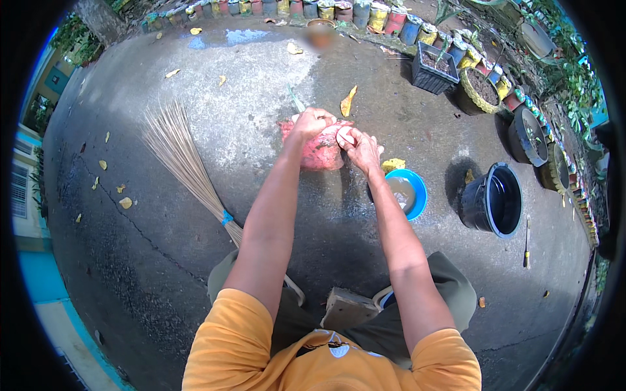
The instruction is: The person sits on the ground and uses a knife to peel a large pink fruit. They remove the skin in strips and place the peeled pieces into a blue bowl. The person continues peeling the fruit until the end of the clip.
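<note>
In front of me on the concrete sits a rounded, pinkish-red pot-like thing (pixel 321 154) with a worn, patchy surface; a thin green leaf (pixel 296 98) sticks up behind it. My left hand (pixel 314 122) is closed on its upper edge. Against its right side, my right hand (pixel 364 151) is closed around a small pale pink-white piece (pixel 345 135), whose kind I cannot make out. Just right of and nearer than the pot-like thing stands a light-blue basin (pixel 420 193) holding murky water, partly behind my right forearm.
A stick broom (pixel 189 156) lies at the left. To the right stand a black bucket (pixel 479 205) and a thin tool (pixel 527 246) lying flat. Potted plants, including a square black planter (pixel 433 72), line the far right beside colourful painted bottles (pixel 395 23). Between my feet is a block (pixel 349 308).
</note>
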`<action>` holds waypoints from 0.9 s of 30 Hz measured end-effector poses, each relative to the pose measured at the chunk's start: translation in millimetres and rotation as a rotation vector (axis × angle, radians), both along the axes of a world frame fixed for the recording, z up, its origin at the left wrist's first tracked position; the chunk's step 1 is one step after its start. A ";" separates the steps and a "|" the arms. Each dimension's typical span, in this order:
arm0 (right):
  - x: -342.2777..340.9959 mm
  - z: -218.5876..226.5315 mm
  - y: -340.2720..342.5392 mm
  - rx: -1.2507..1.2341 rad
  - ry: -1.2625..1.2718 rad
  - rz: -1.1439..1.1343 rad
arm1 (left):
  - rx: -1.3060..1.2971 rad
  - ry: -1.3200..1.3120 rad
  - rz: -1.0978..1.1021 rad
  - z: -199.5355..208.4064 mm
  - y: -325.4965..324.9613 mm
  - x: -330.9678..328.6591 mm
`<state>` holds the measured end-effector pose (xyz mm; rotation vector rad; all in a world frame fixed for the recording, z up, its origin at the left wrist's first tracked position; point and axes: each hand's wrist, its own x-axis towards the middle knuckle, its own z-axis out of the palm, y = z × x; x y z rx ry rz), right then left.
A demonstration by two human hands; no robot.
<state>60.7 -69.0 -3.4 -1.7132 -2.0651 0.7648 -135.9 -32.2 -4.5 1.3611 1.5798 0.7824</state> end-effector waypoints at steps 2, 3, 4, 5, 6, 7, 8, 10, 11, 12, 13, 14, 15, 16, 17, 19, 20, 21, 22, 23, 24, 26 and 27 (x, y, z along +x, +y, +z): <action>0.0 0.3 -4.0 0.052 0.000 -0.076 | 0.013 -0.002 -0.007 -2.7 4.7 1.4; -3.4 0.5 -8.0 0.029 -0.040 -0.122 | 0.016 -0.015 -0.009 -4.5 6.2 1.3; -13.6 -0.7 -14.1 0.102 0.039 -0.005 | 0.005 -0.024 -0.006 -6.6 7.2 1.7; -21.6 -1.9 -19.8 0.131 0.011 -0.013 | 0.013 -0.043 -0.022 -8.3 8.5 1.8; -30.2 -4.0 -24.9 0.183 0.052 0.080 | 0.006 -0.054 -0.032 -9.3 10.3 1.0; -35.6 -6.0 -29.2 0.235 0.040 0.193 | -0.001 -0.061 -0.043 -10.2 11.1 -0.2; -34.4 -7.6 -30.4 0.240 0.035 0.181 | 0.008 -0.057 -0.040 -10.8 10.7 -1.6; -28.1 -11.6 -30.4 0.218 0.085 0.164 | 0.029 -0.050 -0.034 -11.5 9.8 -4.0; -22.7 -13.5 -29.2 0.186 0.111 0.128 | 0.033 -0.050 -0.030 -11.5 9.7 -5.0; -13.9 -14.8 -26.9 0.213 0.179 0.117 | 0.052 -0.033 -0.025 -11.3 9.0 -7.0; -10.4 -16.3 -26.0 0.082 0.163 -0.015 | 0.049 -0.039 -0.010 -10.5 9.0 -8.9; -8.5 -17.5 -25.5 0.083 0.192 0.007 | 0.033 -0.045 0.008 -10.0 8.0 -10.7; -8.9 -18.4 -25.5 0.065 0.157 -0.059 | 0.000 -0.046 0.031 -9.4 6.8 -12.0; -11.4 -19.2 -26.4 0.092 0.180 0.030 | 0.002 -0.035 0.033 -8.5 6.1 -13.0; -14.3 -19.7 -27.6 0.048 0.085 0.010 | 0.009 -0.043 0.018 -7.2 5.7 -13.7; -26.6 -21.2 -32.3 0.167 0.110 0.222 | -0.007 -0.051 0.000 -5.0 4.0 -14.2; -29.7 -21.7 -34.3 0.128 0.135 0.209 | 0.010 -0.051 -0.010 -3.9 3.0 -13.9; -28.9 -22.2 -36.5 0.122 0.268 0.301 | 0.017 -0.046 -0.012 -2.6 2.2 -13.7; -28.5 -22.3 -37.9 0.102 0.163 0.240 | 0.027 -0.049 -0.019 -1.4 1.9 -13.3; -24.9 -22.8 -39.6 0.100 0.125 0.231 | 0.016 -0.038 -0.007 -0.6 1.6 -13.3; -18.5 -22.5 -39.6 0.148 0.102 0.208 | 0.010 -0.036 0.001 -0.1 1.3 -13.7; -9.0 -23.0 -41.4 0.087 0.151 0.116 | 0.009 -0.024 0.030 -0.9 0.9 -14.6; -9.8 -23.8 -42.5 0.024 0.091 0.029 | 0.021 -0.013 0.033 -2.0 0.5 -15.4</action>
